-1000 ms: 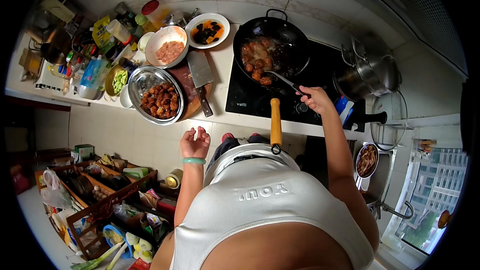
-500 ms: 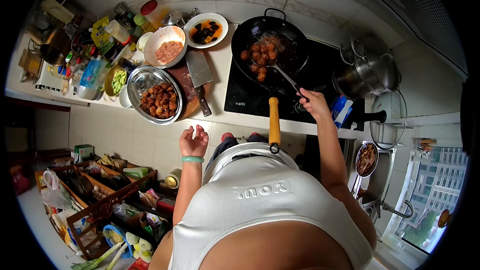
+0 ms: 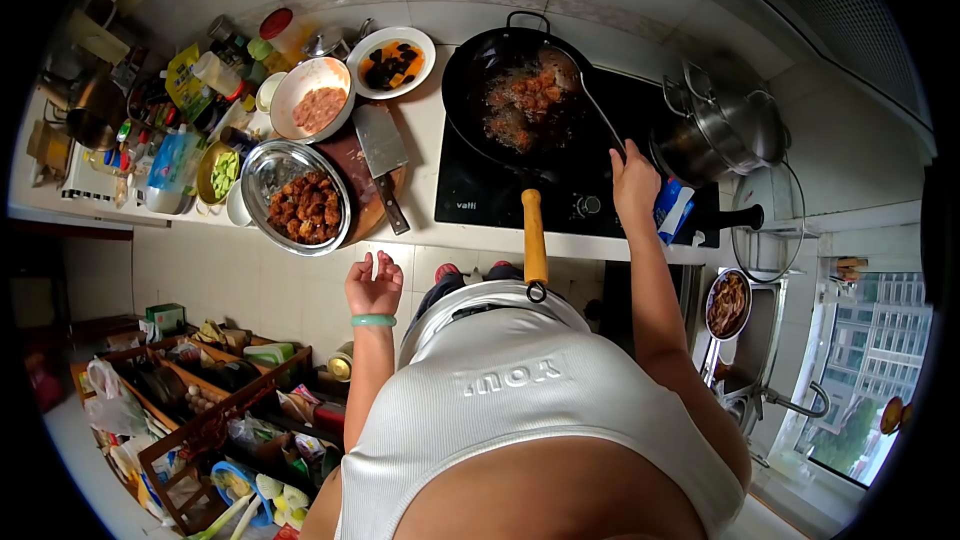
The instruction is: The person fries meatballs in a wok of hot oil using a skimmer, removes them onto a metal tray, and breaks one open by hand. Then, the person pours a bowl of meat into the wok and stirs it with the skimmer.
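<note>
My right hand (image 3: 635, 185) is closed around the handle of a metal skimmer (image 3: 603, 112). The skimmer's round head rests at the far right inside a black wok (image 3: 460, 105). Browned meat pieces (image 3: 535, 92) lie in bubbling oil in that wok, whose wooden handle (image 3: 535, 240) points toward me. Over the floor in front of the counter hangs my left hand (image 3: 374, 285), palm up, fingers apart and slightly curled, holding nothing. It is nearest to a steel bowl (image 3: 262, 180) of fried meat pieces (image 3: 303, 208).
A cleaver (image 3: 380, 145) lies on a round cutting board (image 3: 345, 155). Behind are a bowl of raw meat (image 3: 318, 110) and a plate of dark and orange food (image 3: 395, 65). A steel steamer pot (image 3: 720, 130) stands right of the wok; a blue packet (image 3: 672, 208) sits near the stove's edge.
The skimmer's head has moved to the wok's far right side, and the meat pieces it held now lie in the bubbling oil. My left hand stays empty.
</note>
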### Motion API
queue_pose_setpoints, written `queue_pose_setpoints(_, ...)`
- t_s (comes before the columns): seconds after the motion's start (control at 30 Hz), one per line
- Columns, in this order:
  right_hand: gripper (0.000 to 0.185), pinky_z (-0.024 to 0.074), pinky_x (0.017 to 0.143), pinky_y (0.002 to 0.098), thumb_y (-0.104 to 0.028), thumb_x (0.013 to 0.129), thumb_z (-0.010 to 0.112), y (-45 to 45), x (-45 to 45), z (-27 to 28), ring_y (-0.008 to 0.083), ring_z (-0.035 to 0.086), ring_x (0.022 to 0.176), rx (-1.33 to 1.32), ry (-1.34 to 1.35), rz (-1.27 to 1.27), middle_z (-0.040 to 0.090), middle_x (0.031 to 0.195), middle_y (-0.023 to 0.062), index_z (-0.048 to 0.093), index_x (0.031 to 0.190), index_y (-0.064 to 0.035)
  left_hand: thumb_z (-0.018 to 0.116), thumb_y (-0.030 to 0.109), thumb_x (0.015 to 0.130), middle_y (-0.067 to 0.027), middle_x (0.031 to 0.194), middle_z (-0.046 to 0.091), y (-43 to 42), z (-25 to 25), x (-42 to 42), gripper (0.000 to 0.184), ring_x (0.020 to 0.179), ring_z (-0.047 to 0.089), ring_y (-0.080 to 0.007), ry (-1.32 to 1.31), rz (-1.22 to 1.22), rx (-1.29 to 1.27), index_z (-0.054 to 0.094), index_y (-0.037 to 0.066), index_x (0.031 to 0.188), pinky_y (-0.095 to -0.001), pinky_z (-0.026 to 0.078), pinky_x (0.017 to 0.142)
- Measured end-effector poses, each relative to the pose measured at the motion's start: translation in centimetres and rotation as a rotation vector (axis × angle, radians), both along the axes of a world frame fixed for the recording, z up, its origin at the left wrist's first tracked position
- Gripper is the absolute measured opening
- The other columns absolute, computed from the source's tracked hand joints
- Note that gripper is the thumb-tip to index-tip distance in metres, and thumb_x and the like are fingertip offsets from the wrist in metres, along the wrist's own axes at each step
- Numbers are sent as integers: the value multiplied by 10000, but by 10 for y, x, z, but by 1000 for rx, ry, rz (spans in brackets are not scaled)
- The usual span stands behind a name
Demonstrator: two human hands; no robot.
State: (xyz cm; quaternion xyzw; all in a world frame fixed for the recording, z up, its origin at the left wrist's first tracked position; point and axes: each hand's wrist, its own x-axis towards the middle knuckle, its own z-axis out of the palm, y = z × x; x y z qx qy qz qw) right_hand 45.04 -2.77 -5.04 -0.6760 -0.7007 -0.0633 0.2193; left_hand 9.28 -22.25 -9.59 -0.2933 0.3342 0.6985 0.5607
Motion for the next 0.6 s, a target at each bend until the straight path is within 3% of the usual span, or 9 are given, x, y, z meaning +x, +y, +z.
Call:
queue_pose_setpoints(0.07, 307, 481, 598, 373, -238, 818, 564, 0, 3, -6, 298, 594, 664, 23, -48, 7, 604, 737, 145, 555, 1027, -13, 502, 23, 711, -133, 844, 531, -1, 3, 1, 174, 737, 512, -221, 8, 0, -39, 483, 3, 883, -306, 443, 630)
queue_pose_setpoints(0.23, 316, 485, 619, 357, -178, 816, 544, -8, 1, -20, 298, 586, 714, -6, -146, 53, 569, 816, 140, 500, 1081, -11, 501, 21, 709, -134, 843, 531, 0, 7, 5, 189, 739, 513, -221, 28, -17, -54, 482, 0, 896, -302, 440, 633)
queue_pose_setpoints(0.47, 334, 476, 712, 420, -165, 824, 502, -20, -8, -32, 349, 589, 824, -200, 137, 49, 603, 893, 215, 495, 1096, 28, 493, 19, 711, -135, 845, 532, 5, 6, 3, 184, 745, 514, -220, 31, -30, -50, 483, -2, 894, -304, 442, 645)
queue_pose_setpoints(0.6, 309, 476, 706, 423, -163, 816, 505, -19, -10, -27, 357, 591, 791, -209, 195, 36, 608, 840, 217, 518, 1057, 30, 492, 23, 716, -135, 845, 533, 6, 10, 5, 171, 749, 513, -220, 38, -40, -52, 490, -3, 885, -306, 443, 652)
